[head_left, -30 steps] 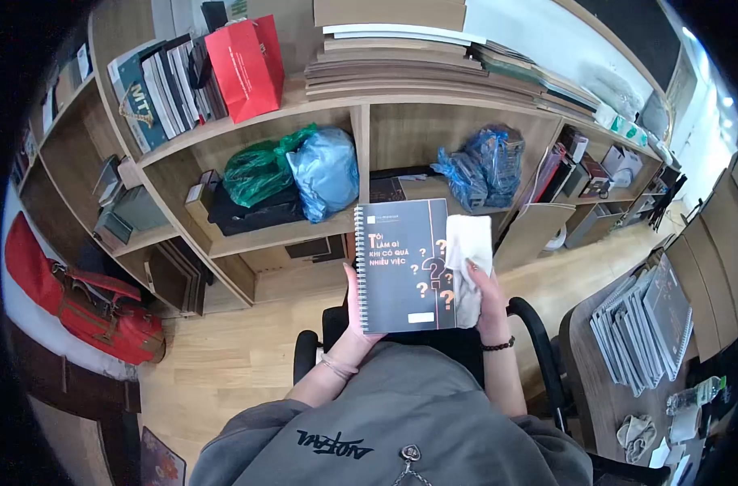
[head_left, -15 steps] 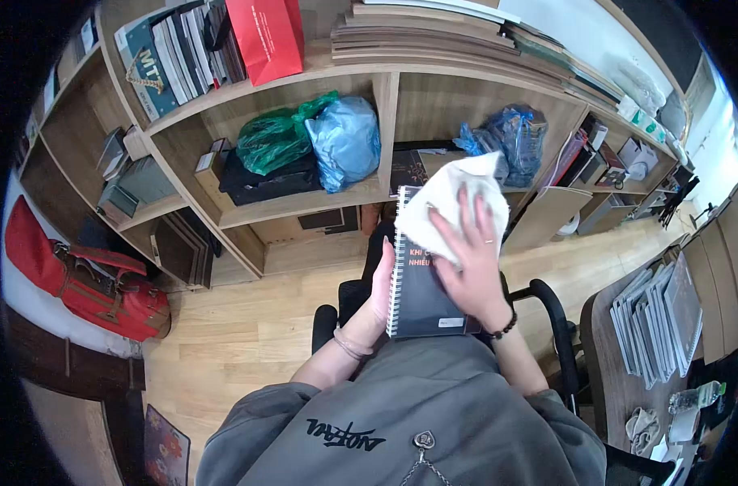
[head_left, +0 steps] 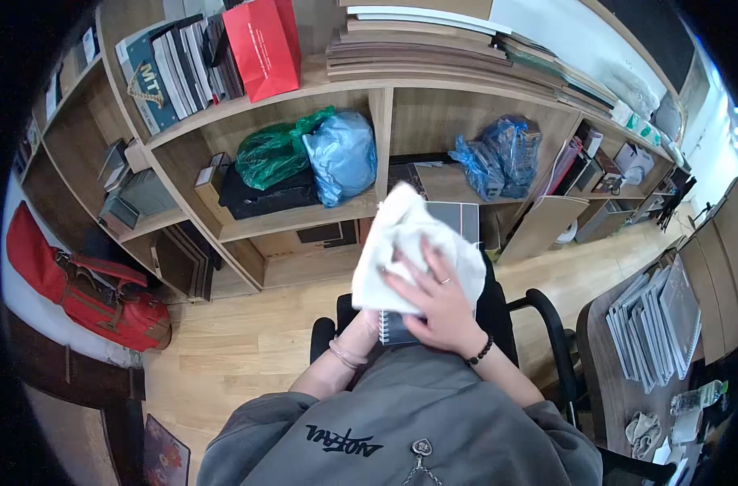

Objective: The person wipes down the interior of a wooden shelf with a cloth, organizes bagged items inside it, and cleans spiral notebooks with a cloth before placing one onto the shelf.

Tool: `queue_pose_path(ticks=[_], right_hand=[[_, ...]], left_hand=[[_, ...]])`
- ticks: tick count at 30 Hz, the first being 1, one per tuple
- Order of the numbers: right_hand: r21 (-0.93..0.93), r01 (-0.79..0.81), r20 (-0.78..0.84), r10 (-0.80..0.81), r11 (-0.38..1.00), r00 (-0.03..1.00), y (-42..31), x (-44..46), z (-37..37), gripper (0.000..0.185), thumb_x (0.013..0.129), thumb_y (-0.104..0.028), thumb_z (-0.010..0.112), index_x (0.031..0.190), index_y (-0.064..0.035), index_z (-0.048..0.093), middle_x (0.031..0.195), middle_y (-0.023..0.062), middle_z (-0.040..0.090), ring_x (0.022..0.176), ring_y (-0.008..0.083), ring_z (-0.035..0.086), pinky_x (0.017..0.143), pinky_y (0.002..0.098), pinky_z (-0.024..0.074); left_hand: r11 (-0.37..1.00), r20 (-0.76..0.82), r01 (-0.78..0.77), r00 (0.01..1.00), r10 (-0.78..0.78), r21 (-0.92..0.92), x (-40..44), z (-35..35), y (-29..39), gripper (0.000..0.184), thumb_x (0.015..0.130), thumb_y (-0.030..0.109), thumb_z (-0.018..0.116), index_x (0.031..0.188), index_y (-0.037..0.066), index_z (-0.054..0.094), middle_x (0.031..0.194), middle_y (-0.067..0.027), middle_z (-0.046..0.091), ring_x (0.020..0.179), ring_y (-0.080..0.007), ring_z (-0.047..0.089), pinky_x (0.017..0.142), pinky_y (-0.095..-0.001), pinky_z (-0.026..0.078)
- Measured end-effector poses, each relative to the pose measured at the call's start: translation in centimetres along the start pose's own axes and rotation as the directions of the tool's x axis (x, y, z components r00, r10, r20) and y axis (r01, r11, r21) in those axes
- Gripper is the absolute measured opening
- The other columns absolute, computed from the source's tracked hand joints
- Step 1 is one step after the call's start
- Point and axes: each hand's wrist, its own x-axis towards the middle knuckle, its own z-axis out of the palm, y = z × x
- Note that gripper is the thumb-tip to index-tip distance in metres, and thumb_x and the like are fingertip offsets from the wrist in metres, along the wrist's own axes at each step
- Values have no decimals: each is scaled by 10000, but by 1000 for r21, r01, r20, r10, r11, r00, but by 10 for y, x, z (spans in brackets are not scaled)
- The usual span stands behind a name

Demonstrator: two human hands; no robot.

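A spiral-bound notebook [head_left: 454, 217] with a dark cover is held in front of my body. Much of it lies under a crumpled white cloth [head_left: 385, 257]. My right hand [head_left: 433, 298] presses on the cloth with its fingers bent and partly spread, holding it against the cover. Of my left hand [head_left: 371, 321], only the base shows at the notebook's lower left, by the spiral binding. Its fingers are hidden under the cloth and notebook, where it supports the left edge.
A wooden shelf unit [head_left: 304, 227] ahead holds a green bag [head_left: 272, 158], blue bags [head_left: 342, 154] and books. A black chair armrest [head_left: 547, 316] is at my right, beside a desk with stacked spiral notebooks [head_left: 648, 324]. A red bag [head_left: 102, 300] stands at left.
My right hand has slid the cloth down and left over the notebook, covering the binding and most of my left hand. The upper right of the cover is now exposed.
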Motion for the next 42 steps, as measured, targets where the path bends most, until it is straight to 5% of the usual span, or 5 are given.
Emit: queue_pose_path(ticks=[17, 21, 28, 32, 42], right_hand=[[467, -35, 319, -131, 884, 939, 7, -8, -2, 584, 627, -35, 487, 1196, -158, 534, 1256, 69, 488, 1281, 310, 287, 1063, 441, 188], [153, -232, -261, 266, 961, 928, 7, 7, -4, 546, 611, -9, 483, 1130, -144, 585, 1205, 65, 534, 1259, 293, 335, 1048, 412, 246], [583, -7, 292, -202, 812, 935, 3, -10, 2, 531, 583, 8, 483, 1083, -123, 609, 1210, 87, 528, 1229, 280, 383, 1038, 404, 266], [321, -148, -215, 224, 935, 951, 20, 2, -3, 537, 572, -3, 522, 1086, -132, 608, 1225, 79, 518, 1238, 287, 368, 1050, 425, 237], [81, -32, 45, 28, 996, 999, 7, 14, -11, 628, 585, -133, 649, 1198, -193, 523, 1354, 37, 378, 1291, 321, 254, 1047, 486, 211]], left_hand=[[980, 260, 96, 964, -48, -173, 1, -9, 14, 818, 792, 686, 324, 1333, 74, 295, 1309, -153, 388, 1179, -318, 404, 994, -462, 322], [915, 139, 97, 989, -46, -392, 8, 10, 19, 866, 766, 717, 322, 1347, 77, 266, 1329, -166, 359, 1197, -340, 379, 1006, -477, 300], [907, 186, 228, 968, -171, -353, -12, 34, 37, 902, 743, 730, 352, 1346, 66, 266, 1330, -178, 359, 1194, -332, 391, 1003, -469, 308], [956, 84, -1, 996, 26, -293, 6, 15, 26, 893, 753, 723, 347, 1343, 57, 266, 1322, -175, 367, 1191, -322, 395, 1005, -456, 312], [996, 49, 69, 997, -66, -54, 5, 2, 16, 774, 836, 631, 288, 1372, 81, 196, 1375, -162, 290, 1243, -330, 325, 1036, -448, 274]])
